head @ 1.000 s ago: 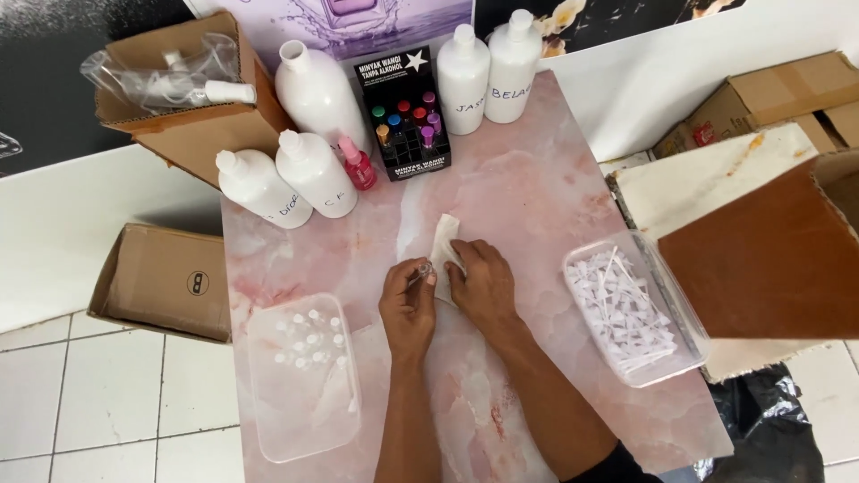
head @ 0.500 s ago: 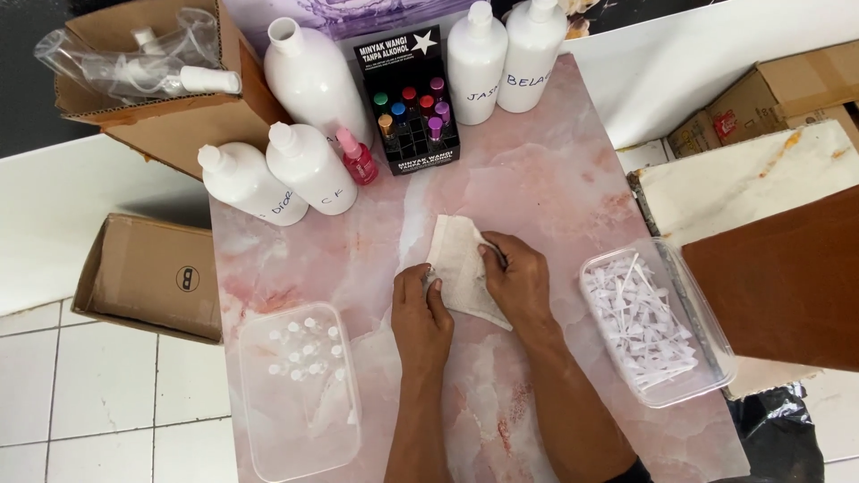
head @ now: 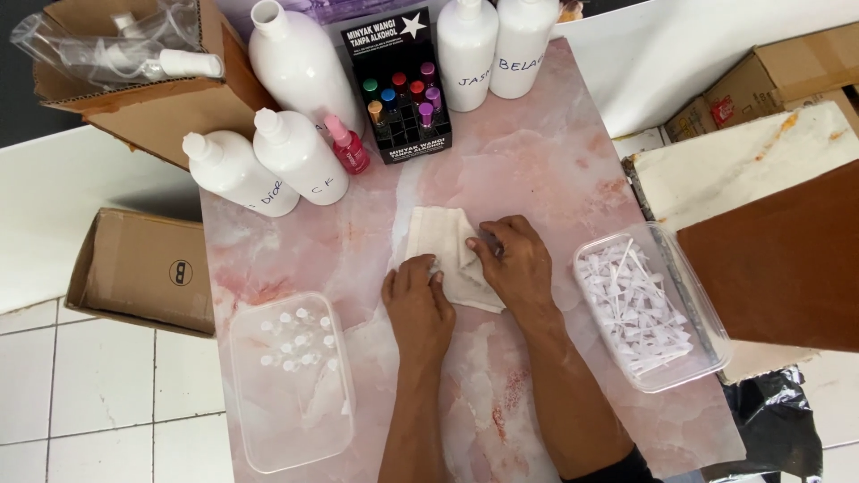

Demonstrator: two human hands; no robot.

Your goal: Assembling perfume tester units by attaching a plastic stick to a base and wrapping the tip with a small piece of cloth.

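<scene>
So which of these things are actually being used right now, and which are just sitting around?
In use:
left hand
right hand
cream cloth, pressed flat under both hands

Lying about:
white bottles
small pink spray bottle
black display rack of coloured vials
tub of small clear vials
tub of white plastic pieces
cardboard boxes

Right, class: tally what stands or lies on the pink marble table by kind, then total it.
Large white bottles: 5
Small pink spray bottle: 1
Black display rack of little vials: 1
Clear plastic tubs: 2
Cream cloth under both hands: 1
Total: 10
</scene>
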